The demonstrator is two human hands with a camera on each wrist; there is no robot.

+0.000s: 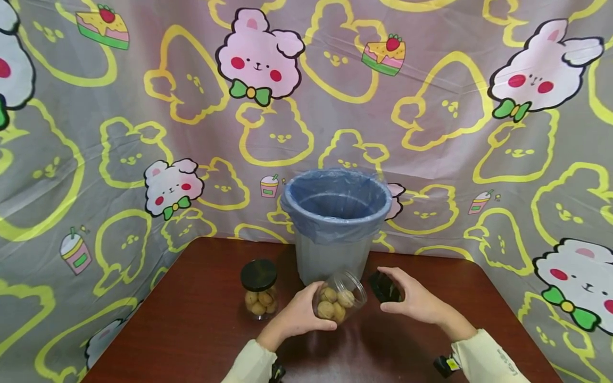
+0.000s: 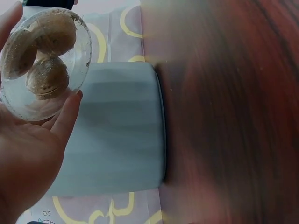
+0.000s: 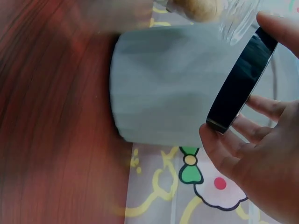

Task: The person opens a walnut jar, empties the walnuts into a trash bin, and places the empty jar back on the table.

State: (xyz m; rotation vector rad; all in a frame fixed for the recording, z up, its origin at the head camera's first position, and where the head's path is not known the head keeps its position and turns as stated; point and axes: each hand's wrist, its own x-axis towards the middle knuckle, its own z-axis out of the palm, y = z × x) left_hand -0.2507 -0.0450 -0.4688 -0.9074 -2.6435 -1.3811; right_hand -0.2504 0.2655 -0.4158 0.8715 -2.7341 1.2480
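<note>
While your left hand [image 1: 300, 313] grips the uncapped jar [image 1: 335, 304], leaning toward two o'clock, your right hand [image 1: 417, 302] pinches the black lid [image 1: 384, 288] just apart, toward three.

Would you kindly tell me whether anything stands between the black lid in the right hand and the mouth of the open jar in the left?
Nothing visible does: only a gap separates the black lid, held by the right hand, from the open jar in the left hand. The lined bin stands behind, not between.
</note>
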